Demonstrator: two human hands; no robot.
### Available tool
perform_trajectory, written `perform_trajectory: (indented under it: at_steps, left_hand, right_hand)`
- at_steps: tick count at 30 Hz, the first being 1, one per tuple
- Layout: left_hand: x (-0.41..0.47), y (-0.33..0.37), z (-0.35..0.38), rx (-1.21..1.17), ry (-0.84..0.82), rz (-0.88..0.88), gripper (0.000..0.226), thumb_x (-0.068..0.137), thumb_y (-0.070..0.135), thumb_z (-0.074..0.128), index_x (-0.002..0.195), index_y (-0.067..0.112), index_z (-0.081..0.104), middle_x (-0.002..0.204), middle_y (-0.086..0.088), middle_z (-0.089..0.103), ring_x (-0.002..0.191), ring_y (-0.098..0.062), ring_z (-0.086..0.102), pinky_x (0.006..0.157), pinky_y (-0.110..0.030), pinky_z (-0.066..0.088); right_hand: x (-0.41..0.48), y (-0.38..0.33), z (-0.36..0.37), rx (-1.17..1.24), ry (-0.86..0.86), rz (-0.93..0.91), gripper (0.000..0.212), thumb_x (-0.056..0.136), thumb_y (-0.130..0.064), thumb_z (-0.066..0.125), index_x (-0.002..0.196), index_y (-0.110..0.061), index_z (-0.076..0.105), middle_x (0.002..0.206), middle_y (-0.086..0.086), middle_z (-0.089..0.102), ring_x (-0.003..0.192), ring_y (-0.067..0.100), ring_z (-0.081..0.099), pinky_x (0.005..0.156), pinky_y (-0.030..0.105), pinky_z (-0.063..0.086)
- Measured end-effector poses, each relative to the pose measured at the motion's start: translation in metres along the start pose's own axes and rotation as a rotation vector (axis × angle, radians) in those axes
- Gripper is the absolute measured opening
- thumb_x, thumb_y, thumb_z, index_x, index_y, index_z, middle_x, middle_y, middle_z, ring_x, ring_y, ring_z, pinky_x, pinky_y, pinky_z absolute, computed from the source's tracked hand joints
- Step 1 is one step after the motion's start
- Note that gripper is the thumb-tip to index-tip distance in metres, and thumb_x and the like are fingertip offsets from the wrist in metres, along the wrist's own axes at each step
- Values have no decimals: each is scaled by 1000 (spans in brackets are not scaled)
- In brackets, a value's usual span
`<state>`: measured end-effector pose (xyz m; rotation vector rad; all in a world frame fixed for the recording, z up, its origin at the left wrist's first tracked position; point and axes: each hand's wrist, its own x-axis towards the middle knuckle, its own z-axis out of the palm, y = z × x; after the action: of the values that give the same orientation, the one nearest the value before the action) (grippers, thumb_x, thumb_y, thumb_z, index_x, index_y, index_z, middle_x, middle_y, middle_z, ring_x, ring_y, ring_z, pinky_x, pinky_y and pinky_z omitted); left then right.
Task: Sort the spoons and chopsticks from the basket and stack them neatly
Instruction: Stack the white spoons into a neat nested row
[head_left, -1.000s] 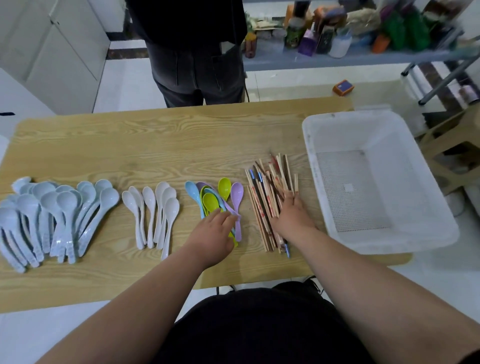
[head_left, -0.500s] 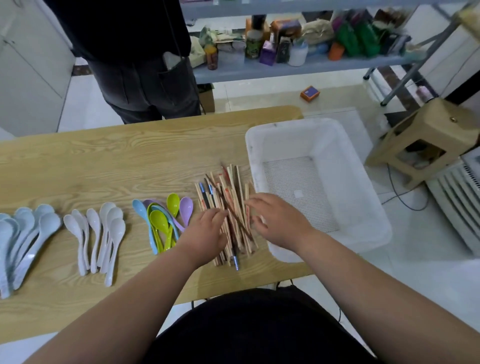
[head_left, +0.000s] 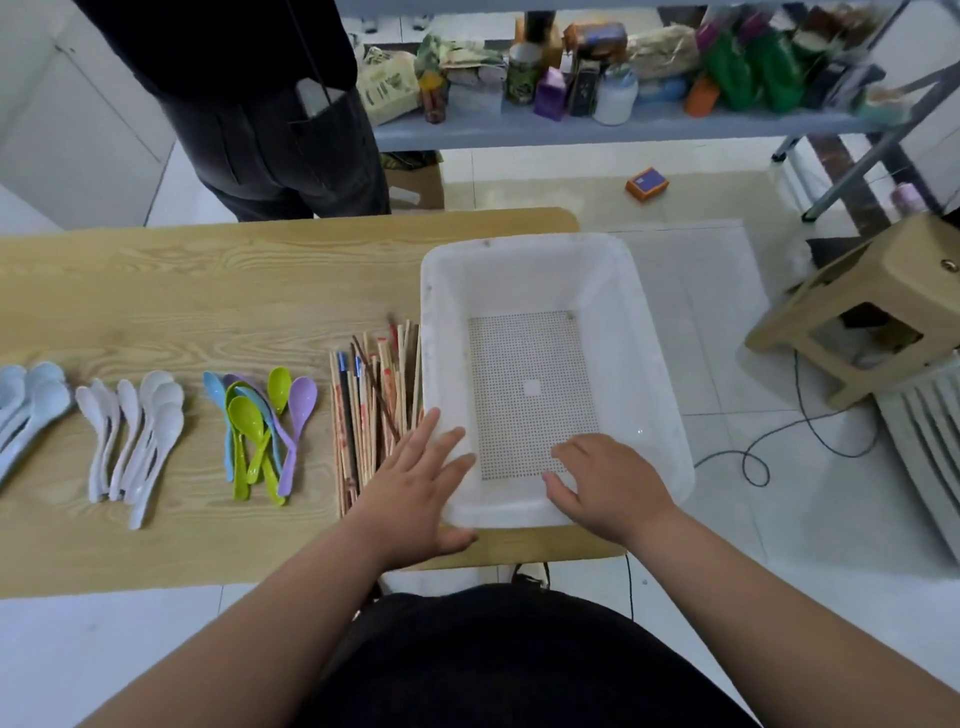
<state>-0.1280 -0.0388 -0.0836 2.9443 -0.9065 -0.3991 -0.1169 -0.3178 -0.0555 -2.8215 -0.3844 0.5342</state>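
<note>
A white plastic basket (head_left: 660, 374) with a perforated floor stands at the table's right end and holds nothing. A bundle of chopsticks (head_left: 371, 410) lies against its left wall. Left of that are coloured spoons (head_left: 260, 421), then white spoons (head_left: 135, 431), then pale blue spoons (head_left: 28, 400) at the frame's left edge. My left hand (head_left: 415, 488) is spread flat over the basket's near left corner and the chopsticks' near ends. My right hand (head_left: 608, 483) rests with fingers apart on the basket's near rim, reaching inside. Neither hand holds anything.
The wooden table (head_left: 208, 291) ends just right of the basket. A person in dark clothes (head_left: 270, 119) stands at the far side. Behind is a shelf of goods (head_left: 597, 88). A wooden stool (head_left: 862, 306), a radiator (head_left: 930, 441) and a cable (head_left: 779, 436) are on the floor at right.
The view swung right. My left hand went from the coloured spoons to the basket's near left corner. My right hand left the chopsticks and moved onto the basket's near rim.
</note>
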Motion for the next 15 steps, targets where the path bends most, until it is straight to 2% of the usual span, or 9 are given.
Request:
perform_trajectory:
  at_steps: [2,4,5,6,8,10,12,13,15]
  left_hand:
    - [-1,4,-6,-9,0,-37,92,77,80,45,149,22,44,165,-7,23,154,-32,-3,120,-49,12]
    - [-4,7,-15,-73,-15,-91,94,79,80,38,156,27,28,168,-3,8,154,-27,-12,122,-44,2]
    - [-8,10,-21,-144,-3,-121,91,82,77,37,157,28,25,168,-2,7,155,-25,-9,124,-44,4]
    - [-15,13,-27,-241,39,-157,86,84,72,39,157,27,28,167,-3,16,155,-23,3,125,-46,14]
    - [-36,21,-44,-438,170,-267,71,88,58,47,150,25,42,155,1,42,144,-17,37,114,-43,38]
    - [-67,27,-61,-572,245,-393,55,88,46,56,140,27,53,136,13,54,117,4,49,100,-24,45]
    - [-104,34,-75,-640,260,-458,44,88,40,60,131,32,57,122,24,53,104,17,45,90,-5,35]
    - [-124,36,-79,-676,258,-475,42,87,43,57,129,35,57,118,28,53,105,19,44,88,-3,35]
    - [-165,39,-81,-777,259,-516,44,84,51,49,126,40,56,116,31,55,111,14,49,91,-7,41]
  right_hand:
    - [6,1,-6,-2,-64,-8,60,95,-56,31,126,-18,64,120,1,66,114,22,58,92,37,50]
    - [9,-1,-11,2,-122,-32,51,101,-51,37,138,-20,55,134,0,58,126,20,50,102,34,43]
    - [9,-5,-14,20,-140,-61,48,103,-47,40,142,-22,51,139,-2,54,130,19,46,105,33,40]
    - [8,-11,-17,45,-137,-102,47,103,-44,42,144,-22,49,143,-3,51,133,17,43,108,31,37]
    - [2,-31,-24,98,-105,-208,47,102,-40,47,145,-23,48,146,-7,48,136,14,40,109,26,33]
    - [-6,-58,-31,154,-74,-322,44,100,-38,52,141,-24,53,142,-10,50,134,10,41,106,18,30]
    - [-15,-89,-39,240,-97,-391,37,98,-36,55,135,-28,57,132,-18,52,124,-3,41,98,5,25]
    - [-20,-106,-42,285,-134,-420,33,98,-34,56,131,-30,59,125,-23,53,115,-12,40,94,1,25]
    - [-31,-139,-42,367,-212,-479,25,97,-30,59,122,-32,63,110,-32,52,105,-19,43,87,-1,29]
